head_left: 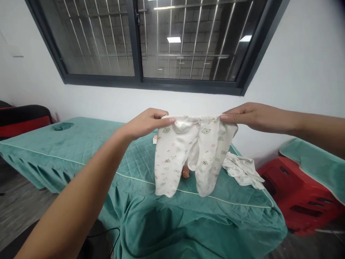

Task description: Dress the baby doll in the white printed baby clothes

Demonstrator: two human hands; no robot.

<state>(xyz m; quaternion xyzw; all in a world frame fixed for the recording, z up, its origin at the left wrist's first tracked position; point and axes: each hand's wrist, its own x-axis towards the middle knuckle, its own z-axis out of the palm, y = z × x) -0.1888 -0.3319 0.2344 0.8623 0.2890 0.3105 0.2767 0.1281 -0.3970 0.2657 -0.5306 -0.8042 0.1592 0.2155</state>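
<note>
- A pair of small white fabric pants, printed with little coloured motifs (172, 154), is held up by the waistband in front of a long bed covered in quilted green velvet (88, 138); whether the bed is brushed by the leg ends cannot be told.
- One end of the waistband is pinched between thumb and fingers of the left hand (147, 123).
- The other end is gripped likewise by the right hand (244, 113), so that the waistband is stretched between the two.
- Part of the bed is blocked from view by the pants, and a small orange-brown object (185, 172) is partly hidden behind them; what it is cannot be told.
- A crumpled white printed cloth (242, 169) is laid on the bed, beside the pants on the right.
- Beyond the bed's right end, a red plastic stool (302, 198) is partly covered by a pale-edged green cloth (309, 158).
- At the far left, a black-and-red padded seat (25, 118) is cut off by the view's edge.
- Above the bed, a dark-framed sliding window (138, 39) is set into the white wall (113, 102).
</note>
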